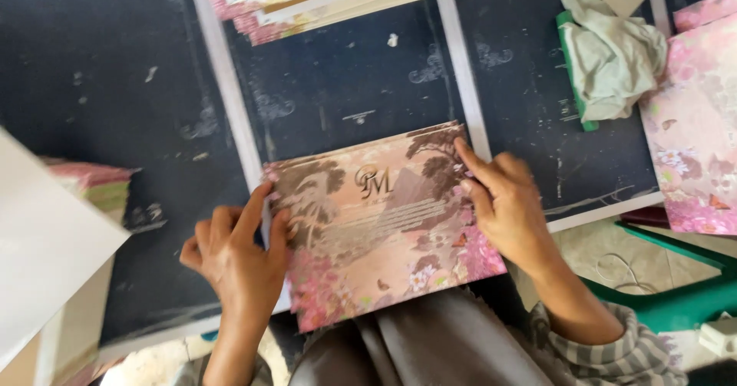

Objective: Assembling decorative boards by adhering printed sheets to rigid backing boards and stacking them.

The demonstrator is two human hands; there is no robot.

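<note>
Dark desk [115, 86], white-framed: left hand [234, 259] and right hand [503, 205] pinch opposite edges of a floral printed card [380, 228], fingers spread flat.

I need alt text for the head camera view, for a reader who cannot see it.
Two bare hands, left hand and right hand, hold the side edges of a pink floral printed card over a dark table. A crumpled pale cloth lies at upper right, beside more floral sheets.

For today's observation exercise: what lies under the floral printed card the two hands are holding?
Under the floral card lies the dark work surface with a pale strip running beneath its top edge. Its lower part overhangs the person's lap. Anything directly beneath the card is covered.
</note>
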